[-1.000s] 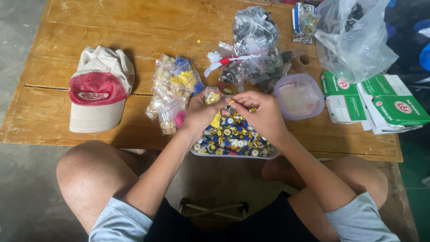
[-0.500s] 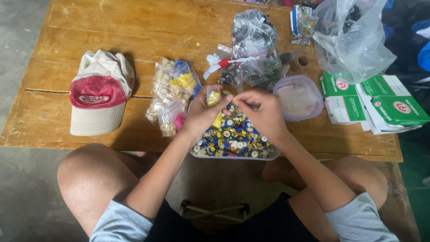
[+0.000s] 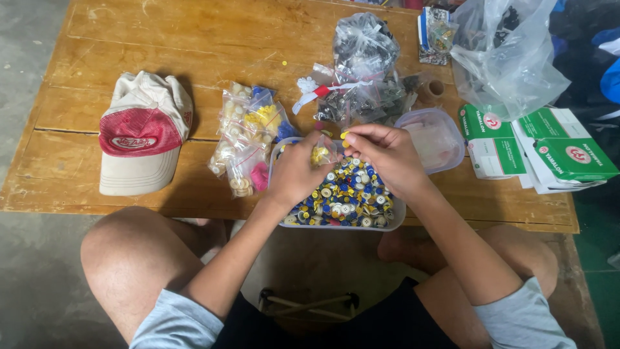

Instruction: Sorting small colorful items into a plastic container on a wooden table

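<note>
A clear plastic tub (image 3: 395,218) full of mixed blue, yellow and white buttons (image 3: 349,197) sits at the near edge of a wooden table (image 3: 194,45). My left hand (image 3: 298,169) holds a small clear bag of yellow buttons (image 3: 321,154) over the tub. My right hand (image 3: 386,154) is just to the right of the bag, pinching a small yellow button (image 3: 345,135) between thumb and fingertips at the bag's mouth.
Several small bags of sorted buttons (image 3: 248,139) lie left of the tub, a red and cream cap (image 3: 143,132) further left. The tub's lid (image 3: 434,139), a knotted bag of dark buttons (image 3: 365,64), a large clear bag (image 3: 510,55) and green and white boxes (image 3: 539,152) lie right.
Both hands stay over the tub. My right hand has lifted slightly and brought a yellow button up to the small bag in my left hand.
</note>
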